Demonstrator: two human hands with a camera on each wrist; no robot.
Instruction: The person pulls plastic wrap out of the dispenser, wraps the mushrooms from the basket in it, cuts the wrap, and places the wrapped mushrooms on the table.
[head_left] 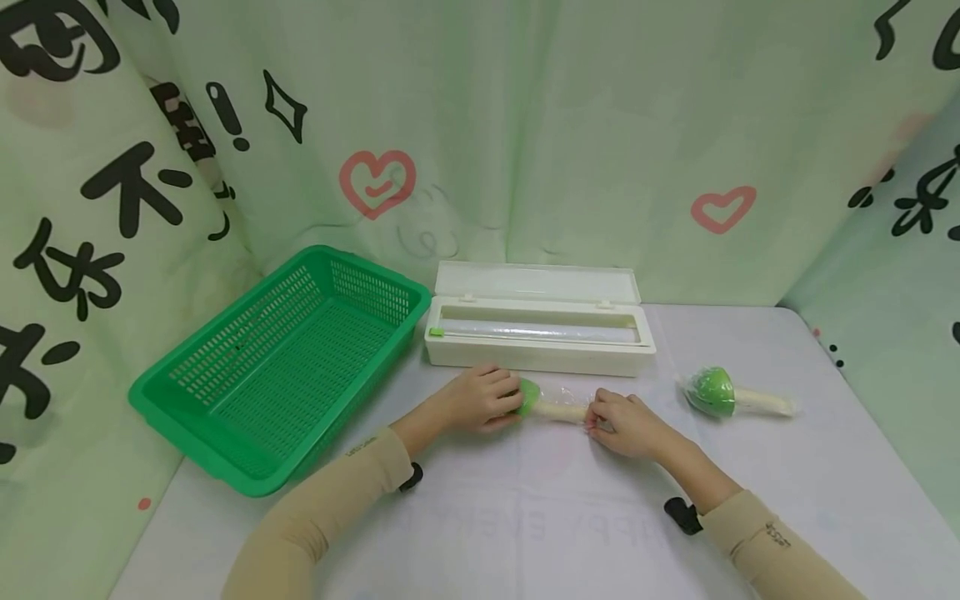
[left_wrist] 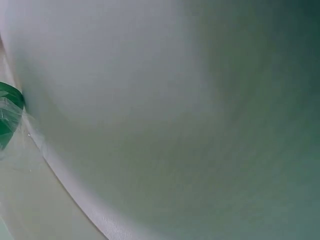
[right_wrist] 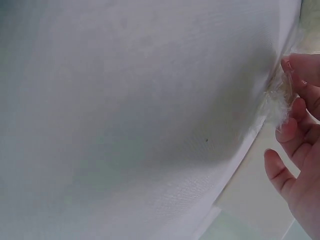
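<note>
On the table in the head view lies a pale-handled item with a rounded green head (head_left: 529, 397), loosely wrapped in clear plastic film (head_left: 564, 395). My left hand (head_left: 483, 399) holds it by the green head, its fingers bent over it and partly hiding it. At the handle's other end, my right hand (head_left: 624, 423) pinches the film; the right wrist view shows crumpled film (right_wrist: 278, 107) between its fingertips. Only part of the green head (left_wrist: 9, 112) and some film show at the left wrist view's edge, where the hand is out of sight.
Behind the hands stands a white cling film box (head_left: 540, 358), its lid (head_left: 536, 282) raised and a film roll inside. A green plastic basket (head_left: 206, 375) is at the left. Another green-headed item (head_left: 712, 392), film-wrapped, lies right. Printed curtains (head_left: 570, 125) enclose the table.
</note>
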